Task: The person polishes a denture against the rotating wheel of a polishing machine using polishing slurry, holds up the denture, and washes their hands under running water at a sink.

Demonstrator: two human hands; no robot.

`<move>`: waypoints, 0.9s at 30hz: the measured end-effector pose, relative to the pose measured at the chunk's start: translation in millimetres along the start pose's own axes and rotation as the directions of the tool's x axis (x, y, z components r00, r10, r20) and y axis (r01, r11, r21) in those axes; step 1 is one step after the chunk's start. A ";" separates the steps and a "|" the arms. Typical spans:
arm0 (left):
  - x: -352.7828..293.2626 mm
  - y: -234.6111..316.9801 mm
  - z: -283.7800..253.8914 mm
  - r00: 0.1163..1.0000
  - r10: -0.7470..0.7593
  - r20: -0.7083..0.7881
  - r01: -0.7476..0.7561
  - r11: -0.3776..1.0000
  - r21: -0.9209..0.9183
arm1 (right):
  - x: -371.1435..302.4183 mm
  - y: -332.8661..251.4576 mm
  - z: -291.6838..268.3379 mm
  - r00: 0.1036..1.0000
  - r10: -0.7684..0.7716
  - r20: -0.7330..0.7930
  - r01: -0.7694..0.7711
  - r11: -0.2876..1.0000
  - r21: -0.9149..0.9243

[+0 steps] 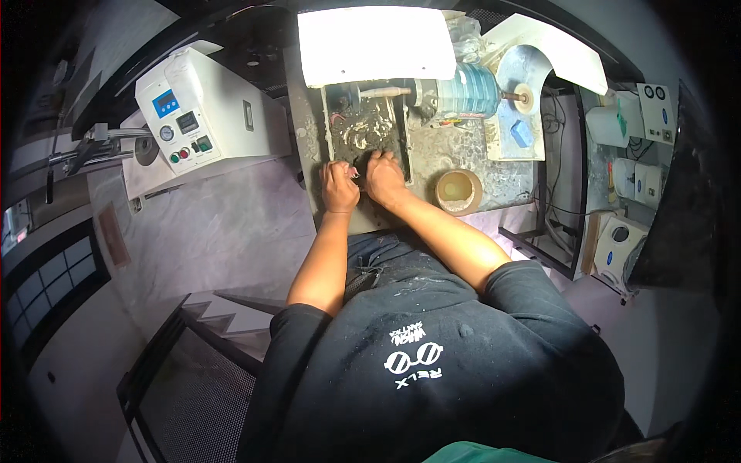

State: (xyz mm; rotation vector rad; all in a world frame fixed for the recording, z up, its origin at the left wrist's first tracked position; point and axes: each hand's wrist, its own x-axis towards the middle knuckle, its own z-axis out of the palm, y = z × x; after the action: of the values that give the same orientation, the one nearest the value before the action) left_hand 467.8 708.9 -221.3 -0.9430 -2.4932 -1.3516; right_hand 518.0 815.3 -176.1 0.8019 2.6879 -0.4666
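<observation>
- A small dark piece [356, 167] sat between the two hands, at the near edge of a grimy, plaster-spattered tray [340, 131] on the workbench [440, 154]; it was too small and shadowed to tell what kind of thing it was.
- The left hand [339, 187] was curled narrow, fingers bent in toward the piece and touching it from the left.
- The right hand [384, 176] was likewise closed tight around the piece from the right, knuckles up, just beside the left hand; whether one hand or both carried its weight could not be told.
- Both bare forearms ran up from the lower part of the view, over a dark, plaster-flecked shirt [432, 363].
- Just to the right of the right hand stood a round tan bowl [458, 191], apart from the fingers.
- Behind the tray lay a motor spindle with a bluish ribbed cover [468, 91] and a pale wheel [527, 98] at its right end, under a white curved guard [556, 46].
- A bright lamp panel [374, 44] hung over the far edge of the bench.
- Well to the left stood a white boxy machine [204, 108] with a blue display, a dial and coloured buttons.
</observation>
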 end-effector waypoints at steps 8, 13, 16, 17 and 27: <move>0.1 3.6 -9.3 0.996 -0.083 0.025 0.083 0.996 -0.019 | 30.3 28.5 -30.7 0.984 -0.079 -0.161 0.143 0.890 0.433; -6.5 14.5 -42.9 0.982 -0.190 -0.012 0.185 0.967 -0.173 | 29.7 18.0 -16.1 0.920 -0.392 0.010 0.392 0.919 -0.047; -18.4 18.3 -70.1 0.995 -0.065 -0.072 0.055 0.991 -0.126 | 45.0 22.2 -16.9 0.900 -0.428 0.074 0.434 0.895 -0.102; -27.0 18.3 -76.3 0.997 -0.072 -0.020 0.071 0.997 -0.020 | 51.7 24.7 -22.6 0.905 -0.343 0.253 0.367 0.929 -0.055; -61.6 -2.7 -63.2 0.850 -0.404 0.339 0.412 0.910 0.052 | 76.0 37.6 -15.2 0.894 -0.447 -0.029 0.446 0.884 0.137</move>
State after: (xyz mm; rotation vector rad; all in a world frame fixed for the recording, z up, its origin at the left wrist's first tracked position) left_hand 505.0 629.5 -211.7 -0.7264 -3.0932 -1.4295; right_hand 475.7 887.0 -198.6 0.1956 2.8562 -0.7663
